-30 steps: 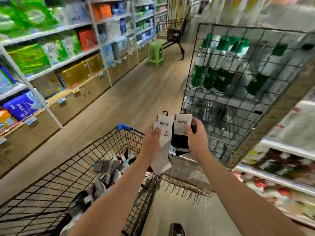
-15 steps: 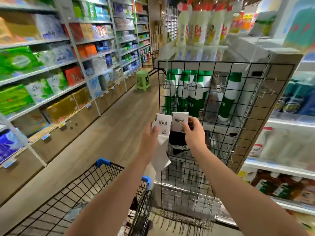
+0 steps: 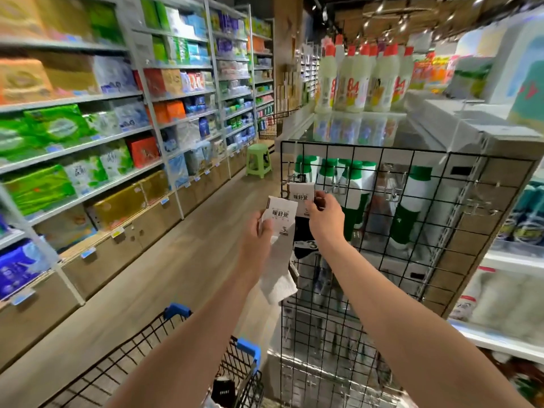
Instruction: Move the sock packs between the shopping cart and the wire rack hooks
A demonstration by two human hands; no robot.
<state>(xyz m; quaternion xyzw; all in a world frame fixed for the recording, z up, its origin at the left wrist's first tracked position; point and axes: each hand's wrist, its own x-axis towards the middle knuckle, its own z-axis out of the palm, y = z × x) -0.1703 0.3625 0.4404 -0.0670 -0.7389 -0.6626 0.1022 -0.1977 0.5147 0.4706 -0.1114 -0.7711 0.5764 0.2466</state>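
My left hand grips a pack of white socks by its white card label, the socks hanging down below it. My right hand pinches the label of a pack of black socks and holds it up against the upper left of a black wire grid panel, close to the small metal hooks there. Both packs are side by side, the black one slightly higher and farther.
A black wire shopping cart with blue handle caps stands below my arms. Shelves of tissue packs line the left aisle side. A green stool stands down the wooden-floored aisle. Green-and-white bottles sit behind the grid, white bottles above.
The view has risen and the cart's contents have dropped out of sight. Both hands lifted the sock packs toward the top of the grid; the right hand moved ahead to the hooks.
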